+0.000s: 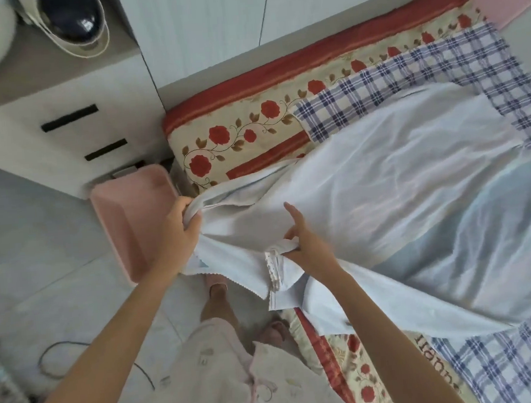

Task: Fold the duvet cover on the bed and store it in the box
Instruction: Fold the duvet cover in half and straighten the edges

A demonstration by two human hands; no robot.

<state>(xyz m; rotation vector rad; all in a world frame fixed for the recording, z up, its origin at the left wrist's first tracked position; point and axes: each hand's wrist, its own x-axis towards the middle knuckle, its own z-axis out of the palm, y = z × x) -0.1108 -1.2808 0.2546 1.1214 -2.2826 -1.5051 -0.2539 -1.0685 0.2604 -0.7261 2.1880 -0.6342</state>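
While folding begins:
Left hand (181,222): clenched on cover (384,198) edge.
Right hand (305,242): pinching a corner, likely to match edges.
Cover: spread beyond both hands.
Box (122,212): beside left hand, empty.

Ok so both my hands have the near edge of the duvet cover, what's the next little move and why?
Probably lift that edge and carry it across the bed to make the first fold. The left hand and right hand each grip bunched fabric, while the duvet cover lies spread out and unfolded; the pink box waits on the floor.
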